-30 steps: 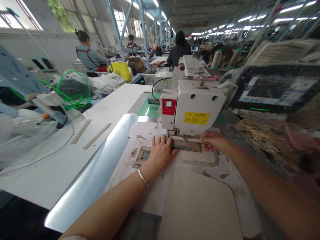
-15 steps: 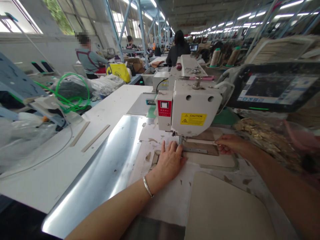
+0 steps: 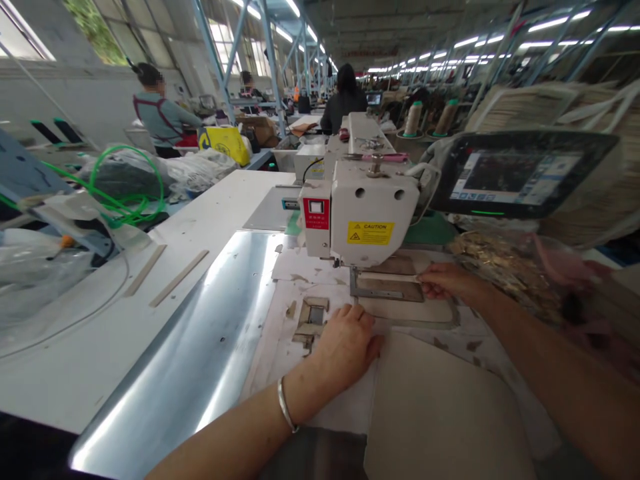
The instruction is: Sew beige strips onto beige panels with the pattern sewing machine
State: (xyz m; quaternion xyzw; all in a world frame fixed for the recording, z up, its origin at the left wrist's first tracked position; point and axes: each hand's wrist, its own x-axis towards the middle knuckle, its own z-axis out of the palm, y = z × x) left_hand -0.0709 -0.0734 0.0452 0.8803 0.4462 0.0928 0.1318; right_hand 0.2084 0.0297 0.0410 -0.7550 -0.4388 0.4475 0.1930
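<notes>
Beige and leathery-looking, the big rounded panel (image 3: 440, 407) lies nearest the camera, flat on the table, and I'd guess it's light but floppy, so slide it flat rather than lift a corner. Left hand (image 3: 347, 343) rests palm down at that panel's upper left edge, fingers loosely curled, holding nothing, just pressing on the scuffed white template sheet (image 3: 280, 333). Beyond it the right hand (image 3: 445, 280) has its grip pinched on the end of a thin pale strip (image 3: 387, 276) lying across the grey rectangular metal clamp frame (image 3: 385, 287) under the white sewing machine head (image 3: 367, 213). That strip looks thin and bendy; hold it by the end, clear of the needle. Behind sits a dark touchscreen (image 3: 515, 173).
</notes>
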